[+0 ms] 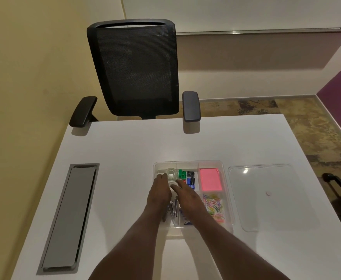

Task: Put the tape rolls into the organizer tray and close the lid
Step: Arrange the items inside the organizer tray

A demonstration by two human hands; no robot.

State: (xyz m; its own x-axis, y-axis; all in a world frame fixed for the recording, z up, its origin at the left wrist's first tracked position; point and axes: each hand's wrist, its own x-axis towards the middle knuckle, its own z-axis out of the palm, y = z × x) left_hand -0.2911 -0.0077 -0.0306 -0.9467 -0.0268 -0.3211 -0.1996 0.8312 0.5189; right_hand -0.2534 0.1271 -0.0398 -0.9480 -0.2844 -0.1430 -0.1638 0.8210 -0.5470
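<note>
Tape rolls [171,173] sit in the tray's [188,163] far left corner; both hands, left hand [159,191] and right hand [186,196], pinch another roll; it could slip out; lid [270,197] waits at the table's right edge.

Single head-worn wide-angle view, looking forward and steeply down over a white table [125,150], both forearms entering from the bottom edge, organizer tray [227,190] near centre, office chair [135,71] and wall beyond, edges bowed.

black mesh chair [135,71], grey cable hatch [69,217]
</note>
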